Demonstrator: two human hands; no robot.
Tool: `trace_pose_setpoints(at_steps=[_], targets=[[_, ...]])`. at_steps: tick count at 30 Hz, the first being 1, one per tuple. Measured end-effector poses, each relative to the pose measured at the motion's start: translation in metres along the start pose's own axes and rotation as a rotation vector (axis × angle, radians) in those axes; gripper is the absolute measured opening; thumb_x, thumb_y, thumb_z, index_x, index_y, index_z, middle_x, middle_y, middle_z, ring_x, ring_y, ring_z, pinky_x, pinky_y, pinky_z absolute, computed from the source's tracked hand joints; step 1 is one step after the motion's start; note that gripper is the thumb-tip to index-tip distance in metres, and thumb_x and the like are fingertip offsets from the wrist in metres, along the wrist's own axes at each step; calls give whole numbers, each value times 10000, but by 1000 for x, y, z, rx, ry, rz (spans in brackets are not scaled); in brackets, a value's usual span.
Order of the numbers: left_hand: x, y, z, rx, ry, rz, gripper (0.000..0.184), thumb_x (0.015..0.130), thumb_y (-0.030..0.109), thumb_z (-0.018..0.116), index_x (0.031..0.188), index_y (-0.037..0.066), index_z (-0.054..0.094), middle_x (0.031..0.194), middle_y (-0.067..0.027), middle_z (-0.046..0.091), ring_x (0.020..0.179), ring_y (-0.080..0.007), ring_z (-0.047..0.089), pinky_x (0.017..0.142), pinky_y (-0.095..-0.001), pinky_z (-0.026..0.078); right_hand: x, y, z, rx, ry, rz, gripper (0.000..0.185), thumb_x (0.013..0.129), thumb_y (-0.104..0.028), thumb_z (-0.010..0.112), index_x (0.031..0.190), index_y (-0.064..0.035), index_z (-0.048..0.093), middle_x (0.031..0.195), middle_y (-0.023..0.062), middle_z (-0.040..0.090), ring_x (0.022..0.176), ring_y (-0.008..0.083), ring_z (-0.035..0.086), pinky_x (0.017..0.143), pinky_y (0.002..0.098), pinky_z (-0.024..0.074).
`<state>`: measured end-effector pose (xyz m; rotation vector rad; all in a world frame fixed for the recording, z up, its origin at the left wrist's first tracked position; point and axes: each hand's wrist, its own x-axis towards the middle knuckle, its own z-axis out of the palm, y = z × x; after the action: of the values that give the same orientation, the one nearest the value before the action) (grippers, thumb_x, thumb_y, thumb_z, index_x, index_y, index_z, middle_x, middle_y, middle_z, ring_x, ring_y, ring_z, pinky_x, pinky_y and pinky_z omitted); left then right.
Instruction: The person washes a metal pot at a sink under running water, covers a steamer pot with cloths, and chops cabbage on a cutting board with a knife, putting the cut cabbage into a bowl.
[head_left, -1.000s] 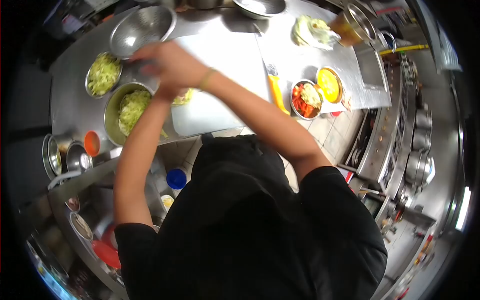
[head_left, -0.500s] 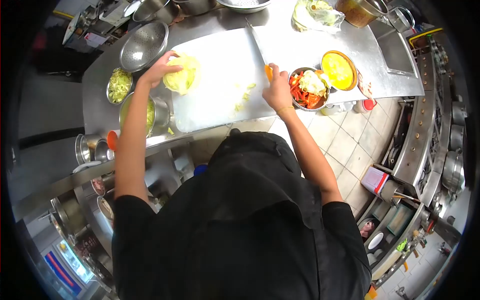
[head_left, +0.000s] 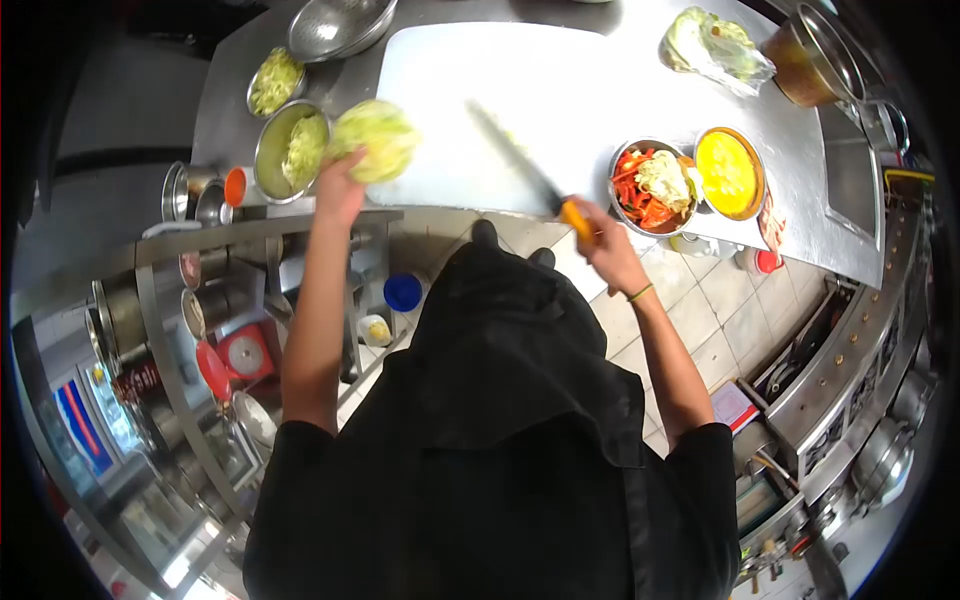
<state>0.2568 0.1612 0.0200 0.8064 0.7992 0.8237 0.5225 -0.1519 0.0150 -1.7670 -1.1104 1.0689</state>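
My left hand (head_left: 340,195) grips a pale green cabbage piece (head_left: 382,138), slightly blurred, at the left front of the white cutting board (head_left: 440,60). Close beside it on the left is a steel pot (head_left: 266,165) with cut cabbage inside. My right hand (head_left: 610,248) is closed round the orange handle of a knife (head_left: 515,155). Its long blade, smeared by motion, points away and to the left over the board. Right of the knife stands a steel bowl (head_left: 617,200) of red strips topped with pale shreds.
A bowl of yellow liquid (head_left: 728,172) stands at the right. Behind it lie a bagged cabbage (head_left: 710,45) and a brownish pot (head_left: 815,65). At the left are a small bowl of shredded cabbage (head_left: 275,85), a colander (head_left: 340,25) and an orange cup (head_left: 238,187). Shelves (head_left: 200,350) run below.
The view has shifted. My left hand has brought the cabbage piece closer to me, beside the pot. My right hand now holds the knife nearer my body, its blade over the board's middle.
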Motion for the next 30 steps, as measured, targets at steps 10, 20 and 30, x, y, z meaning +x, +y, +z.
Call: trace_pose_setpoints(at_steps=[10, 20, 30], targets=[[22, -70, 89, 1397, -107, 350, 685, 697, 232, 722, 1275, 29, 414, 1073, -228, 593, 987, -392, 595, 864, -433, 473, -12, -55, 6, 29, 239, 181, 293, 872, -76, 576, 1081, -21, 379, 680, 158, 575, 515, 262, 577, 449, 367, 443], [20, -52, 110, 1144, -138, -86, 690, 717, 271, 693, 1290, 14, 406, 1031, -199, 643, 816, -267, 680, 568, -347, 567, -14, -41, 76, -492, 147, 171, 305, 834, -76, 540, 1082, -27, 370, 719, 237, 600, 691, 429, 606, 620, 522, 482], [41, -18, 86, 1519, -339, 374, 767, 701, 250, 778, 1344, 73, 399, 1227, -235, 516, 1101, -338, 553, 916, -437, 464, 1, -68, 39, -454, 250, 169, 335, 822, -103, 553, 1104, -23, 390, 742, 226, 610, 740, 436, 598, 644, 534, 457]])
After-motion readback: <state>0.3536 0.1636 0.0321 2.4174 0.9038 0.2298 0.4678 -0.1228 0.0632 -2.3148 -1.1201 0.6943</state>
